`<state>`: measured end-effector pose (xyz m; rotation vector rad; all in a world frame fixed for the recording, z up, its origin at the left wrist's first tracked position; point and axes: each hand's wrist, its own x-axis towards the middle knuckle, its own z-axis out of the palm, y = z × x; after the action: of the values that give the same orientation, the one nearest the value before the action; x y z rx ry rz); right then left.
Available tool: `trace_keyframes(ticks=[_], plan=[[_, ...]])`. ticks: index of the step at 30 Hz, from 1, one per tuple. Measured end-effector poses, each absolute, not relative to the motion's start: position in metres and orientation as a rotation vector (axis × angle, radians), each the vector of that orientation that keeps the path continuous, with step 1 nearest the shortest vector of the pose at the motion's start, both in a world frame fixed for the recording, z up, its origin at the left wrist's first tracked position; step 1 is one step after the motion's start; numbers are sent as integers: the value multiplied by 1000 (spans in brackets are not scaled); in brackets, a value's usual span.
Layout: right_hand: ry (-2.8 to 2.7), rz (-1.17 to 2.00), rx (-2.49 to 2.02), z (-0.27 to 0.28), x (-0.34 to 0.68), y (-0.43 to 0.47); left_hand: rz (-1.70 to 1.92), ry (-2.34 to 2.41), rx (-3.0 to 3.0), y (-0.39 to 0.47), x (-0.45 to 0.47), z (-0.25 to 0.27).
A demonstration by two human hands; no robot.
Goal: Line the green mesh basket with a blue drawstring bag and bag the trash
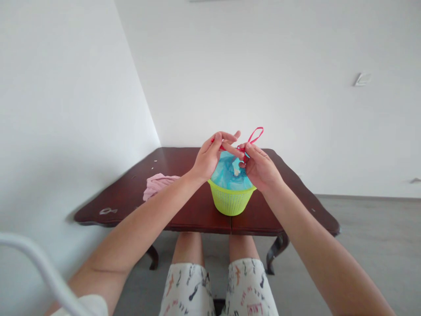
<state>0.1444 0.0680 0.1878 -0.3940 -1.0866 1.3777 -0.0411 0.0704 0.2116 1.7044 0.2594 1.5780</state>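
A lime-green plastic basket (230,202) stands on the table with a translucent blue plastic bag (225,173) bulging above its rim. Over it, my right hand (261,166) pinches a red drawstring (257,131), and a loop of the string sticks up past the fingertips. My left hand (212,153) has another stretch of red string between thumb and fingers, while its other fingers reach across to the right hand. Where the two hands meet, the string is partly hidden by the fingers.
A crumpled pink cloth (159,184) lies left of the basket on the dark red wooden table (194,215). Near the left edge is a small pale ring-like scrap (108,211). White walls rise behind and to the left.
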Motion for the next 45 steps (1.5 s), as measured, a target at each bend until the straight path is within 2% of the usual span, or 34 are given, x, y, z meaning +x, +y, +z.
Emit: trace_keyframes(ticks=[5,10,15,19,24,26,32,37,42,45], plan=[[-936,1080,-628,169,177,97,1600,609,1923,68,-86,196],[-989,952,-699,148,175,100,1167,1161,2381,69,-107,177],[-1213,923,-650,161,154,80,847,1599,2646,72,-85,175],[-1584,740,-594,171,145,55,911,1461,2755,86,-67,169],[-1948,-76,-901,151,148,28,1153,937,2273,99,-63,155],[-2081,-192,-1004,139,148,26,1158,764,2062,98,-62,149],[-2208,-6,-1095,129,141,46,1236,673,1737,85,-69,134],[-2121,-16,-1234,130,148,60,1354,990,2328,69,-105,117],[-1856,453,-1153,124,160,90,1153,981,2680,68,-133,82],[-1796,651,-1084,123,161,111,1197,1013,2680,71,-138,61]])
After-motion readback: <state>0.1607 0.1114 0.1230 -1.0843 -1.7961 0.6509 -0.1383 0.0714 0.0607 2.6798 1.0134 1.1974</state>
